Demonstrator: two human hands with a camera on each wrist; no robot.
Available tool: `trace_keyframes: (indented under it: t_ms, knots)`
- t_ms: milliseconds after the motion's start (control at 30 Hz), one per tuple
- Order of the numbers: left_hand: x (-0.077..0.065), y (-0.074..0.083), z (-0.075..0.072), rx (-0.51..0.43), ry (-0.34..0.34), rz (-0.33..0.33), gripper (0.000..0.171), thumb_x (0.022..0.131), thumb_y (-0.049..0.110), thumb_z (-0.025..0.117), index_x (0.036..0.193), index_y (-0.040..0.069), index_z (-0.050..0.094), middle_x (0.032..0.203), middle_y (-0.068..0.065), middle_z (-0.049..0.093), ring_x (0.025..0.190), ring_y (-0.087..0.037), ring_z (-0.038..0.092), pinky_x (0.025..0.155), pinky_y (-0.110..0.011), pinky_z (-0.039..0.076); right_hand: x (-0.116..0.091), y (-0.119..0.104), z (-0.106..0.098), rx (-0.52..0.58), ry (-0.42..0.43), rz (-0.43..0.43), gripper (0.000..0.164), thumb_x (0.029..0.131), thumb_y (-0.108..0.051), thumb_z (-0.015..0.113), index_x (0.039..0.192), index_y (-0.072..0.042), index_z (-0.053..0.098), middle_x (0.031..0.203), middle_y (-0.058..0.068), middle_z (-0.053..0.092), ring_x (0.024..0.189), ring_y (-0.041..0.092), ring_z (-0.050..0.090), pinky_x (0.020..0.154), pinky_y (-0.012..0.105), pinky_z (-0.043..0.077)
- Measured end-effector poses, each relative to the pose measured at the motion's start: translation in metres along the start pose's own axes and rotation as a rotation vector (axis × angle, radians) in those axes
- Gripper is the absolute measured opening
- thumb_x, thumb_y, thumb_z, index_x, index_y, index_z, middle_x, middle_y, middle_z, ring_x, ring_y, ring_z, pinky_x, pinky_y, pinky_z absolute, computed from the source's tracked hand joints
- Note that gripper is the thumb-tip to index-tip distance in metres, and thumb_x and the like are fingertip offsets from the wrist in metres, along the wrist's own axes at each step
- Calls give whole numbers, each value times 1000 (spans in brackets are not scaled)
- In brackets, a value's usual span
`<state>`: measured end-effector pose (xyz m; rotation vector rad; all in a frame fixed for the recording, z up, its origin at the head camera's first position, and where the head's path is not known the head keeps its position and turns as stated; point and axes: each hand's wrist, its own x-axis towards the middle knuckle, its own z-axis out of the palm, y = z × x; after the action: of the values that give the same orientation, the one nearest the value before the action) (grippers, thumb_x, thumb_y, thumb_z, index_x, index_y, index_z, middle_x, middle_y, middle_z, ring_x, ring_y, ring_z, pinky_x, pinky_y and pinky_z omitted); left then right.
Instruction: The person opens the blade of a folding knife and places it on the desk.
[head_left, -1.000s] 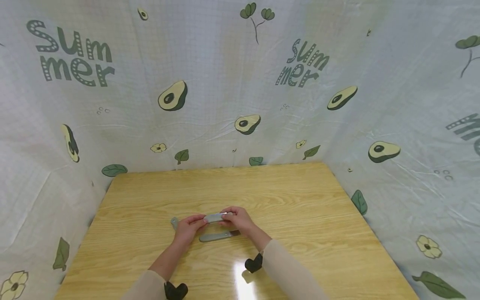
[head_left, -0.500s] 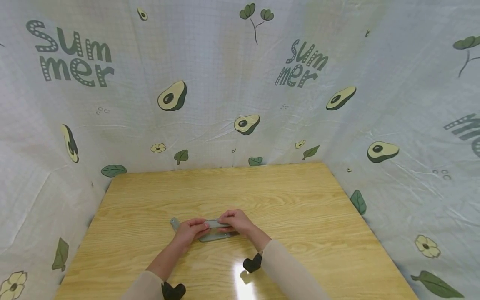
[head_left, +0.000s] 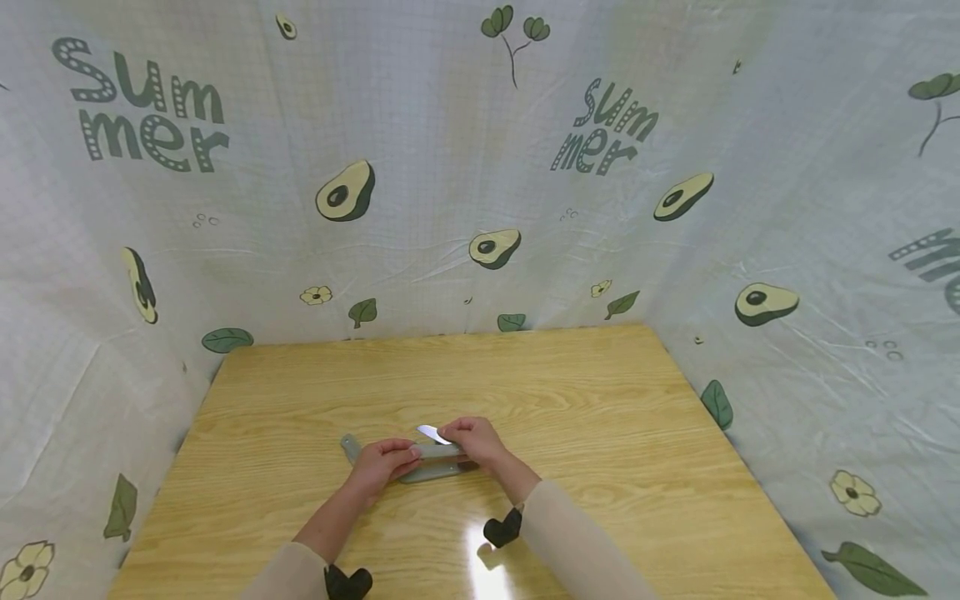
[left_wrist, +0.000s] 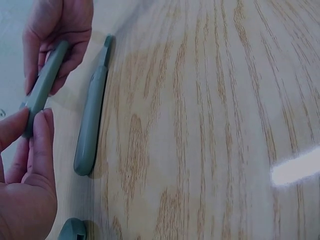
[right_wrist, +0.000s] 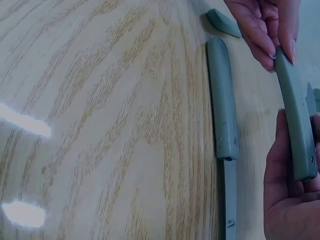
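Observation:
Both hands hold a folding knife with a grey-green handle (head_left: 437, 451) just above the table. My left hand (head_left: 377, 468) pinches the handle's left end between thumb and fingers. At the other end, my right hand (head_left: 477, 442) grips the knife, its thumb close to the base of the blade (head_left: 432, 433). That shiny blade stands out at an angle to the handle, tip toward the upper left. Below the hands lies a second grey-green knife (head_left: 429, 473), its blade partly hidden in the head view. Another grey-green piece (head_left: 348, 446) pokes out behind my left hand, mostly covered.
A light wood-grain table (head_left: 600, 467) carries everything, with a bright glare spot near its front. Patterned cloth (head_left: 420, 150) hangs around the back and sides. Dark wrist mounts (head_left: 502, 528) sit at both sleeves.
The blade of the held knife has swung out from the handle, away from me. Both hands have come slightly nearer to me; the pieces on the table stay put.

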<state>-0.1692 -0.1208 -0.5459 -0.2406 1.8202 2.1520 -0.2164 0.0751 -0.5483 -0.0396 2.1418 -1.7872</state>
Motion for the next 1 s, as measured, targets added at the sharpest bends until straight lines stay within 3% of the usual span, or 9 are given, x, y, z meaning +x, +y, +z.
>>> trace_keyframes:
  t_ms: [133,267,467,733,1000]
  knots:
    - [0,0,0,7,9,-3,36,92,1,62,120,-19,51,95,-8,68,87,-13,70,82,-24,58,4,-2,-1,-34,23,-29,28,87,-24,70,96,2,72,91,2,72,79,11,58,65,21,48]
    - [0,0,0,15,0,-3,35,91,3,64,119,-17,53,93,-5,69,88,-13,70,83,-25,59,7,-7,-3,-115,-46,-65,28,88,-30,69,99,-4,74,98,5,73,83,7,57,71,21,46]
    - [1,-4,-1,25,-59,11,40,91,5,65,122,-17,52,97,-5,70,92,-13,70,85,-25,58,7,-15,-2,-133,-152,-89,28,91,-28,67,101,-3,73,94,13,75,76,7,62,66,20,49]
    - [-1,-5,-1,27,-115,33,44,92,5,64,123,-21,50,103,-9,71,92,-13,71,85,-25,58,8,-16,0,-145,-112,-93,23,91,-20,66,98,1,70,91,10,73,75,6,58,67,19,47]
    - [-2,-6,-4,12,-101,35,42,92,5,63,124,-20,52,105,-10,71,91,-12,71,85,-25,58,13,-13,-14,-131,-18,-72,26,94,-23,63,102,1,70,95,4,69,81,8,56,70,22,50]
